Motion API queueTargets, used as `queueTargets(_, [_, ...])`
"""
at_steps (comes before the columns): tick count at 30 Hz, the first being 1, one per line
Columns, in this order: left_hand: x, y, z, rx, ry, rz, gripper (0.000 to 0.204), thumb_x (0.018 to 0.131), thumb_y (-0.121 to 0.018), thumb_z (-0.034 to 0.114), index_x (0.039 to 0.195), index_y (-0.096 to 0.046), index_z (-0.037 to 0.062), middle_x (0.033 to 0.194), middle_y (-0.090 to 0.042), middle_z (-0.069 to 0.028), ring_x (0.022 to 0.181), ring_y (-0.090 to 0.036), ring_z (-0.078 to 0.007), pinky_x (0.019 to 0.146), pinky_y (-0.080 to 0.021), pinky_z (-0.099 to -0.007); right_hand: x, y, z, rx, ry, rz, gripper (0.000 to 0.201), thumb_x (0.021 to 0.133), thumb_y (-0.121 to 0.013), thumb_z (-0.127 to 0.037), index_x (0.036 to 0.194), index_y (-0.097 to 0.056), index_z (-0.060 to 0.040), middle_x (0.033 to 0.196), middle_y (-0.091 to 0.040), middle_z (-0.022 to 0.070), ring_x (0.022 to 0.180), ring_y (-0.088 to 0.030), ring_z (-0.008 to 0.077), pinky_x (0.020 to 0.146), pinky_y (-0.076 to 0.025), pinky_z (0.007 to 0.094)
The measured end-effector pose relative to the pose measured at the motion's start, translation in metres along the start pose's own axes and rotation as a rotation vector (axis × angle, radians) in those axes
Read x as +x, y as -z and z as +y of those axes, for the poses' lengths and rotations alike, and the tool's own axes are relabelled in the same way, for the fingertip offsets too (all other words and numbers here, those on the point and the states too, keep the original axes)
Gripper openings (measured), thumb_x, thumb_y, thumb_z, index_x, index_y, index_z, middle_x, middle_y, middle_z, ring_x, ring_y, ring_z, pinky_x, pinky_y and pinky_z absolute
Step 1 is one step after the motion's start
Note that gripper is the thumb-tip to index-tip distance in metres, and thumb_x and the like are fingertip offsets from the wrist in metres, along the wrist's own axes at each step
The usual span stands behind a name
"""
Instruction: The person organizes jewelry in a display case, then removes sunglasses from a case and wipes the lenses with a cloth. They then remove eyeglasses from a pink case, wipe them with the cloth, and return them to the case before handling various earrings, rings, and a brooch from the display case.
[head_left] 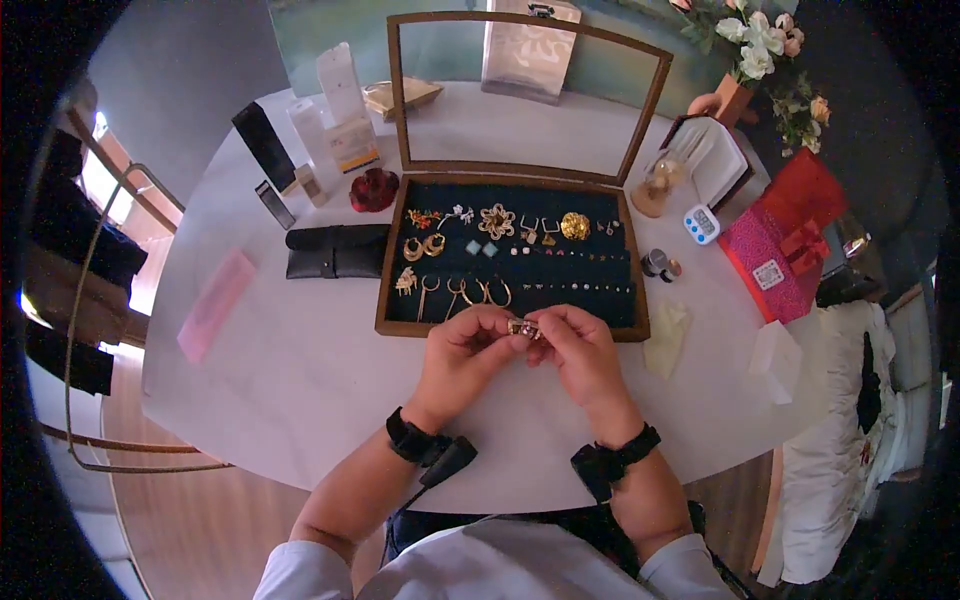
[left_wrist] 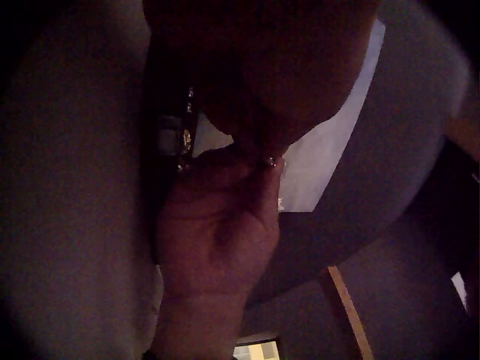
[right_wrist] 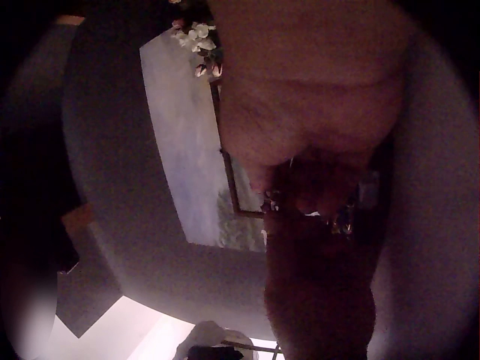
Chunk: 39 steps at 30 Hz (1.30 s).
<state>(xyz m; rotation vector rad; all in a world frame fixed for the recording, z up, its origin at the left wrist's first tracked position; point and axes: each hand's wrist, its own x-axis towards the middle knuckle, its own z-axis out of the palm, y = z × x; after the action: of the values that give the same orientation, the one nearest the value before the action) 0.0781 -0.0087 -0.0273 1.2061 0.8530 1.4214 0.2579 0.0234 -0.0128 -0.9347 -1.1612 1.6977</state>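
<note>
Both hands meet at the front edge of an open wooden jewelry case point(head_left: 430, 328). The left hand point(head_left: 465, 362) and the right hand point(head_left: 582, 362) pinch a small shiny piece of jewelry point(head_left: 522, 328) between thumbs and fingers. Rows of earrings and brooches lie on the case's dark lining, among them a gold round brooch point(head_left: 575, 226) and a flower-shaped brooch point(head_left: 497, 222). The left wrist view is dark, with the left hand point(left_wrist: 217, 225) touching the piece point(left_wrist: 271, 161). In the right wrist view the right hand point(right_wrist: 307, 112) partly hides it.
The case's glass lid point(head_left: 398, 100) stands raised. To the left are a black pouch point(head_left: 335, 252), a dark red flower-shaped object point(head_left: 373, 190), boxes point(head_left: 263, 145) and a pink sleeve point(head_left: 217, 305). To the right are a timer point(head_left: 702, 225), a pink-red bag point(head_left: 775, 245), a yellowish cloth point(head_left: 667, 338) and a white box point(head_left: 775, 362).
</note>
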Motion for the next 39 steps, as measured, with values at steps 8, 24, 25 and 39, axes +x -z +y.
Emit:
queueTargets(8, [-0.001,0.000,0.010,-0.059,0.029,-0.043,0.009,0.093,-0.067,0.001,0.102,-0.067,-0.0014,0.107,-0.065,-0.0078,0.093,-0.064,-0.0138,0.081,-0.053,-0.0270,-0.003,-0.002,0.002,-0.016,0.115,-0.054,0.027,0.095,-0.067,-0.022,0.112,-0.064,-0.0013,0.097,-0.071,0.0052,0.083,-0.064,0.0119,0.075,-0.055,0.0286])
queueTargets(24, [0.000,-0.003,0.003,0.134,-0.152,-0.003,0.010,0.089,-0.068,-0.002,0.099,-0.068,-0.0012,0.106,-0.067,-0.0101,0.092,-0.066,-0.0148,0.077,-0.055,-0.0269,-0.003,0.001,-0.001,-0.066,0.089,-0.079,0.020,0.090,-0.070,-0.013,0.107,-0.061,-0.0045,0.100,-0.067,0.0033,0.087,-0.063,0.0106,0.077,-0.053,0.0262])
queueTargets(25, [0.000,-0.003,0.003,0.118,-0.131,-0.001,0.010,0.089,-0.068,-0.002,0.100,-0.068,-0.0016,0.107,-0.067,-0.0105,0.093,-0.066,-0.0151,0.077,-0.055,-0.0270,-0.003,0.000,-0.002,-0.042,0.084,-0.084,0.021,0.090,-0.070,-0.012,0.108,-0.061,-0.0044,0.100,-0.067,0.0034,0.088,-0.063,0.0105,0.078,-0.053,0.0262])
queueTargets(39, [-0.002,-0.002,0.001,0.111,-0.090,0.005,0.011,0.089,-0.068,-0.003,0.099,-0.067,-0.0007,0.109,-0.066,-0.0101,0.092,-0.066,-0.0143,0.076,-0.055,-0.0259,-0.005,-0.003,0.001,0.017,0.140,-0.091,0.020,0.088,-0.068,-0.005,0.106,-0.059,-0.0044,0.099,-0.067,0.0035,0.089,-0.063,0.0107,0.079,-0.053,0.0269])
